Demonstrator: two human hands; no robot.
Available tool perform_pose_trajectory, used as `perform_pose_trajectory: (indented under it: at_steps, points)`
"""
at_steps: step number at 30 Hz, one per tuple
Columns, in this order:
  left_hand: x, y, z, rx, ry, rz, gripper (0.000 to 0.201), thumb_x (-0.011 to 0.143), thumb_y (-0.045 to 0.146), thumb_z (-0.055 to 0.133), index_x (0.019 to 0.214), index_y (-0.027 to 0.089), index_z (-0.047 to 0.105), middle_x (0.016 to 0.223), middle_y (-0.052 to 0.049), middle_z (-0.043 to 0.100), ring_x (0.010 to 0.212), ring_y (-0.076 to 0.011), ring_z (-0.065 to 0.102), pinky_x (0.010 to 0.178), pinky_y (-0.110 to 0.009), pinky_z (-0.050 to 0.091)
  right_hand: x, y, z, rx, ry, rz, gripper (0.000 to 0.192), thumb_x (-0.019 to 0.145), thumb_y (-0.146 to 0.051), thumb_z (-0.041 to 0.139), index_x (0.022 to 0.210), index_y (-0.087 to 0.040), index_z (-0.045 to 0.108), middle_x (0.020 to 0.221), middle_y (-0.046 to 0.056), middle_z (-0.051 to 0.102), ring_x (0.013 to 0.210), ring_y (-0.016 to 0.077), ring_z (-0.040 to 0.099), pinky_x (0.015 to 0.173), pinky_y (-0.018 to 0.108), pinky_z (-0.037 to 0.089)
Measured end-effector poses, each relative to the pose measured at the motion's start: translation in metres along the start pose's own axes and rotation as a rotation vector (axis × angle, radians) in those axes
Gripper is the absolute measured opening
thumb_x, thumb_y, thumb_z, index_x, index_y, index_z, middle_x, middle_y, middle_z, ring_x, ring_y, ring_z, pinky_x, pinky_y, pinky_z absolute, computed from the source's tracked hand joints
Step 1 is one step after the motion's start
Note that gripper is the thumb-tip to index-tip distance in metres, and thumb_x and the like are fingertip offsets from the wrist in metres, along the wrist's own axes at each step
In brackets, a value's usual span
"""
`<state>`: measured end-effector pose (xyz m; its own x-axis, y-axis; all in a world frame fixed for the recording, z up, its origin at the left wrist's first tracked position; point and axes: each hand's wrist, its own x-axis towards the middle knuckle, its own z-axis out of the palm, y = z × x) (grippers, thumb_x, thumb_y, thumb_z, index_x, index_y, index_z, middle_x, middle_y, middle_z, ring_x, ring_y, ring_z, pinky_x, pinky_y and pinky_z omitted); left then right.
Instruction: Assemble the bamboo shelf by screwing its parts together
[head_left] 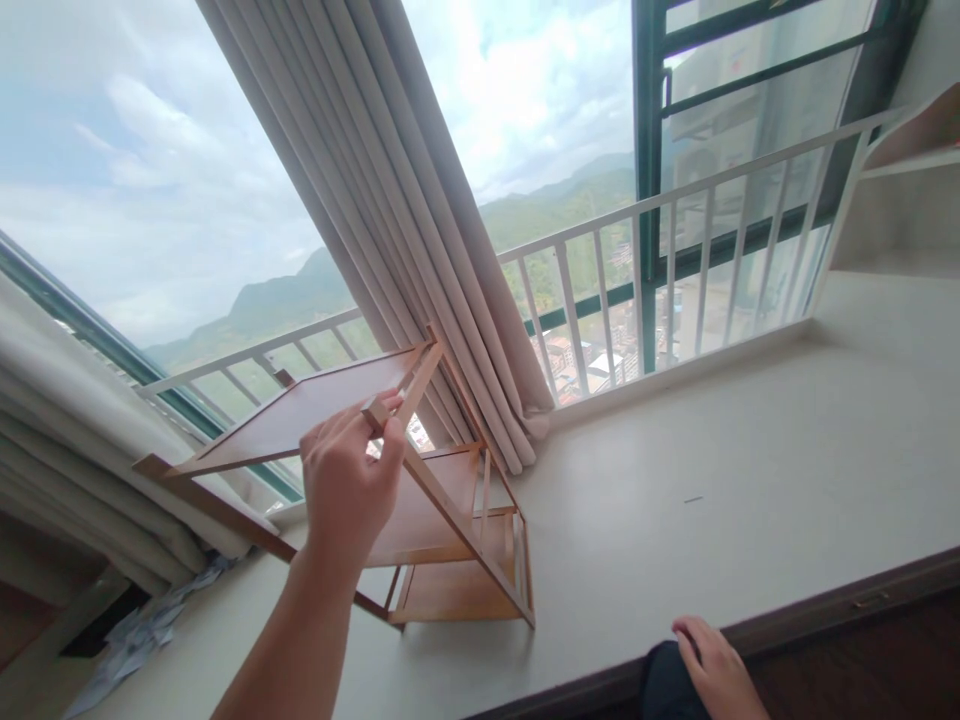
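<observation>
Gripping a slanted side bar of the wooden rack (pixel 442 520), the left hand (pixel 349 490) closes around it. That rack stands tilted on the pale surface (pixel 712 480), curtain (pixel 420 220) at its twelve o'clock. At five o'clock, the right hand (pixel 716 670) rests loosely open, holding nothing.

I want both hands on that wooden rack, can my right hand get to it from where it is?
Probably yes: the right hand rests low at the sill's edge, and bare sill lies between it and the rack, which the left hand grips.
</observation>
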<state>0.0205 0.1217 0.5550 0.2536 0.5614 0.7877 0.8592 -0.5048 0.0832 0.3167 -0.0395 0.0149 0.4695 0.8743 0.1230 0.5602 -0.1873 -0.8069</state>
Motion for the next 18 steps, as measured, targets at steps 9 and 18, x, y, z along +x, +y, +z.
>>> perform_pose_trajectory:
  at_steps: [9,18]
  points:
    - [-0.025,-0.038,-0.045,-0.191,-0.002,-0.03,0.036,0.079,0.035,0.057,0.104,0.055,0.074,0.118,0.014,0.073,0.117,-0.0291,0.067,0.112,-0.051,0.047,0.086,0.003,-0.022,-0.266,0.188,-0.049,0.045,0.087,-0.043,0.037,0.107,-0.02,0.07,0.114,0.015,0.071,0.105,0.0332,0.065,0.089,0.049,0.052]
    - [-0.052,-0.077,-0.095,-0.444,0.114,-0.093,0.038,0.072,0.031,0.054,0.088,0.056,0.078,0.097,0.013,0.078,0.11,-0.0358,0.069,0.106,-0.057,0.049,0.183,0.035,-0.049,-0.141,0.23,0.025,0.066,0.055,-0.041,0.046,0.115,-0.035,0.072,0.14,0.014,0.06,0.124,0.0412,0.058,0.09,0.065,0.045]
